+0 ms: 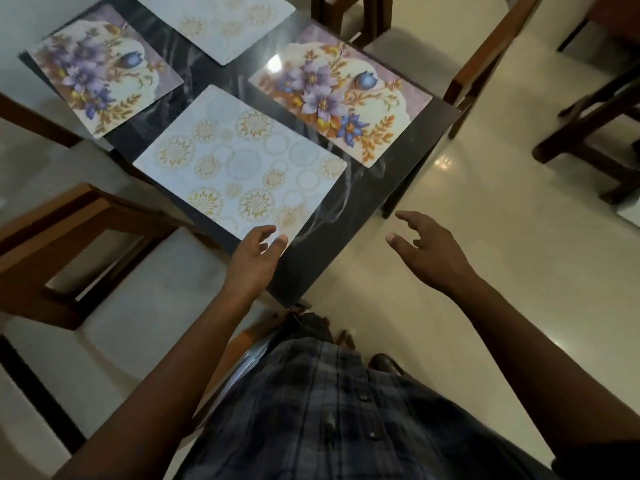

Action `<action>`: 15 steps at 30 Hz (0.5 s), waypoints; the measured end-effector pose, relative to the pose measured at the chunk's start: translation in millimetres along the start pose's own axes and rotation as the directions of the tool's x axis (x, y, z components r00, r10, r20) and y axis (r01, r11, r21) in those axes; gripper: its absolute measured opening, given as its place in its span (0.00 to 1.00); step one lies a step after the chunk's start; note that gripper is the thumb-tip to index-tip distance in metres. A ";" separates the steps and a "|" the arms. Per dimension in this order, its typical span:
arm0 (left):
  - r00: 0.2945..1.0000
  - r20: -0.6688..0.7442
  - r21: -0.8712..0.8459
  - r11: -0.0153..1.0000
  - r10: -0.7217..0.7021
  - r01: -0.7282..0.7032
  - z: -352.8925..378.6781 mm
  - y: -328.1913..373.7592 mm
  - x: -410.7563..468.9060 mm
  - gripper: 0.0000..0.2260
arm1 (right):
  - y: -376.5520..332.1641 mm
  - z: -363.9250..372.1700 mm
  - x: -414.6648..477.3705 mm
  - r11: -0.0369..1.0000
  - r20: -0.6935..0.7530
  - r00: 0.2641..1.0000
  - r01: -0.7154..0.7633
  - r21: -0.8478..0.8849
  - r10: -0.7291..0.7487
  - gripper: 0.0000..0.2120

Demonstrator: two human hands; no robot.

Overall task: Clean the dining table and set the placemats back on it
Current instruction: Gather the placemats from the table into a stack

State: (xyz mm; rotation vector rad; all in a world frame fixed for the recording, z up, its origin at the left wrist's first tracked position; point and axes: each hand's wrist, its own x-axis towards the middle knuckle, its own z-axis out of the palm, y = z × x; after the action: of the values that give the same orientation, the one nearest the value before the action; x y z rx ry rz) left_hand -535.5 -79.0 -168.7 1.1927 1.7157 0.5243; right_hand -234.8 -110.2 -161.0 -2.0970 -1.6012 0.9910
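Your left hand's (254, 258) fingers (280, 241) lie loosely parted and nearly straight, the tips resting on the nearest corner of the white-and-gold placemat (239, 164); they pinch nothing. From that corner the mat lies flat on the dark table (349, 216) and stretches away from you, with its long axis running ahead and to your left. It sits square to the table edge as far as you can judge, so any squaring-up would be a small push or pivot from this corner. Your right hand (433, 251) hangs well to the right of that mat, off the table, fingers spread and empty, so the left is the nearer hand. Beyond the mat lie two floral placemats (341, 95) and another white one (218, 22).
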 end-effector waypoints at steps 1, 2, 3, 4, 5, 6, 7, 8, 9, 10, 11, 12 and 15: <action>1.000 -0.011 -0.006 1.000 -0.009 0.009 3.7 3.8 4.4 0.19 | 1.7 -6.1 8.8 1.000 0.004 1.000 0.000 0.002 0.000 0.26; 1.000 -0.021 -0.016 1.000 -0.018 0.018 8.6 8.8 11.0 0.18 | 3.8 -12.5 19.2 1.000 0.010 1.000 0.001 -0.003 -0.001 0.26; 0.999 -0.030 -0.024 0.999 -0.026 0.025 13.0 13.2 17.0 0.18 | 6.2 -17.2 29.6 1.000 0.014 1.000 0.005 -0.008 -0.005 0.26; 0.999 -0.038 -0.030 0.999 -0.030 0.029 17.9 18.1 24.6 0.18 | 8.2 -21.8 41.8 1.000 0.015 1.000 0.009 -0.013 -0.009 0.26; 0.998 -0.046 -0.032 0.999 -0.034 0.033 22.7 22.8 33.4 0.18 | 9.3 -26.9 55.2 1.000 0.017 1.000 0.010 -0.018 -0.010 0.26; 0.998 -0.053 -0.033 0.999 -0.038 0.036 26.1 26.9 40.8 0.18 | 8.8 -31.0 67.0 1.000 0.022 1.000 0.012 -0.026 -0.011 0.26; 0.997 -0.061 -0.039 0.998 -0.044 0.041 29.9 31.8 50.7 0.18 | 7.6 -36.0 81.4 0.999 0.030 0.999 0.015 -0.035 -0.014 0.26; 0.997 -0.066 -0.045 0.998 -0.048 0.045 33.8 36.1 60.7 0.19 | 6.2 -40.3 95.1 0.999 0.038 0.999 0.017 -0.044 -0.016 0.25; 0.996 -0.068 -0.050 0.997 -0.054 0.050 38.2 40.8 72.3 0.19 | 4.8 -44.8 110.3 0.998 0.041 0.999 0.018 -0.058 -0.016 0.25; 0.996 -0.066 -0.058 0.997 -0.062 0.058 43.3 46.8 83.7 0.20 | 2.7 -49.9 125.1 0.997 0.045 0.999 0.016 -0.074 -0.013 0.26; 0.996 -0.061 -0.064 0.996 -0.067 0.063 47.7 52.8 93.7 0.20 | 0.2 -54.3 137.4 0.996 0.050 0.999 0.009 -0.087 -0.005 0.26; 0.995 -0.057 -0.082 0.994 -0.079 0.074 52.7 60.2 105.5 0.20 | -3.2 -59.5 152.6 0.995 0.063 0.998 -0.002 -0.100 0.009 0.26; 0.992 -0.034 -0.167 0.979 -0.125 0.118 67.4 84.2 137.1 0.20 | -9.7 -72.9 195.4 0.990 0.117 0.992 -0.022 -0.142 0.039 0.27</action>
State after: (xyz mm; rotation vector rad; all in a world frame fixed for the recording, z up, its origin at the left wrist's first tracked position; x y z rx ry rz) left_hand -446.5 68.2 -197.9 0.9589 1.7345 0.6091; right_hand -166.0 86.7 -167.8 -2.1983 -1.7485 1.0603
